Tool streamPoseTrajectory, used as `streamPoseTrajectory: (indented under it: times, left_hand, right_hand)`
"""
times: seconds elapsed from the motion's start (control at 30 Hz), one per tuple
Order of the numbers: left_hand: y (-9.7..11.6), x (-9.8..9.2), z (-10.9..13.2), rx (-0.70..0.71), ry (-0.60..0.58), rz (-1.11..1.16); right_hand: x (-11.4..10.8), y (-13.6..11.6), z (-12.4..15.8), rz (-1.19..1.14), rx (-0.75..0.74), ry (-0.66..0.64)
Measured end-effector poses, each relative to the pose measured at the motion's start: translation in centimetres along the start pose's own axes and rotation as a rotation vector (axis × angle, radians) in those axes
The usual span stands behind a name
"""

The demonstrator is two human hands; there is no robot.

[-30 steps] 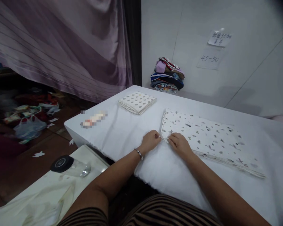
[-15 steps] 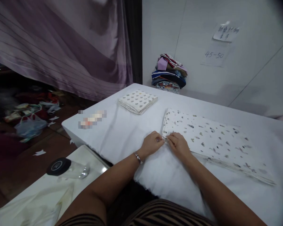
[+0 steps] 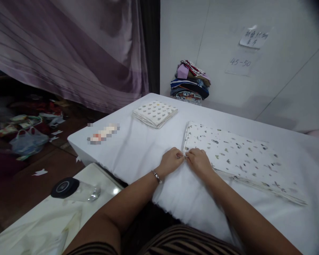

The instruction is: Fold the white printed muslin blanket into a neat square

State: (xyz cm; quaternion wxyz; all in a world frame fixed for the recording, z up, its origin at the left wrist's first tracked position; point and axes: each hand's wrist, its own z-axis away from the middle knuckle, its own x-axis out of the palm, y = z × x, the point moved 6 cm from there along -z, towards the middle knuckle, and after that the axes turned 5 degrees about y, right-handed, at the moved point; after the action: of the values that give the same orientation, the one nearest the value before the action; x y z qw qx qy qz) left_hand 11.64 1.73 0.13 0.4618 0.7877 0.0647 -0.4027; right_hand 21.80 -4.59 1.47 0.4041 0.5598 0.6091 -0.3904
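A white cloth with a small printed pattern (image 3: pixel 236 156) lies folded into a long, layered rectangle on the white-covered table (image 3: pixel 133 156). At its near left corner, my left hand (image 3: pixel 172 161) is closed in a pinch on the edge. My right hand (image 3: pixel 199 161) is closed right beside it, its fingers gripping the same corner from above. The fingertips of both hands nearly meet. Farther back on the left sits a smaller folded cloth (image 3: pixel 155 113) with a grey motif, in a neat square.
A clear bottle with a black lid (image 3: pixel 77 189) lies on a lower white surface (image 3: pixel 34 219) at left. Piled fabrics (image 3: pixel 190 83) stand by the wall behind the table. A blurred-out item (image 3: pixel 103 134) lies near the table's left corner. Bags (image 3: pixel 29 141) rest on the floor.
My right hand has shifted slightly left, closer to my left hand at the cloth's corner. Otherwise the cloth looks the same; the view has moved a little.
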Motion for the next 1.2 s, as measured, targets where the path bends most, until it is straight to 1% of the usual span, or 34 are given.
streamPoseTrajectory:
  times: [0.1,0.2,0.3,0.43,0.67,0.83,0.93,1.03,1.1,1.2]
  left_hand:
    - [0.0,0.0,0.1,-0.009,-0.020,-0.023]
    - [0.1,0.1,0.3,-0.003,-0.033,-0.054]
    - [0.2,0.1,0.4,0.029,-0.012,-0.082]
    - [0.3,0.1,0.5,0.056,0.025,-0.115]
    - [0.9,0.3,0.6,0.122,-0.005,-0.242]
    - [1.0,0.6,0.4,0.143,-0.049,-0.284]
    - [1.3,0.4,0.3,0.192,-0.041,-0.319]
    - [1.5,-0.1,0.2,0.202,-0.016,-0.330]
    - [1.4,-0.2,0.2,0.188,-0.025,-0.321]
    - [1.1,-0.1,0.2,0.150,-0.072,-0.301]
  right_hand:
    - [0.1,0.2,-0.1,-0.027,0.001,0.028]
    - [-0.5,0.8,0.1,-0.136,0.045,0.105]
    - [-1.3,1.2,0.4,-0.208,0.053,0.180]
    - [-1.5,1.1,0.6,-0.223,0.048,0.188]
    - [-1.3,1.4,0.9,-0.291,0.048,0.255]
    - [-1.3,1.4,0.9,-0.283,0.050,0.251]
    - [-1.5,1.3,0.9,-0.267,0.046,0.252]
    - [-1.5,1.2,0.8,-0.241,0.045,0.245]
    - [-1.2,1.0,0.6,-0.202,0.041,0.213]
    - [-0.6,0.7,0.4,-0.150,0.034,0.141]
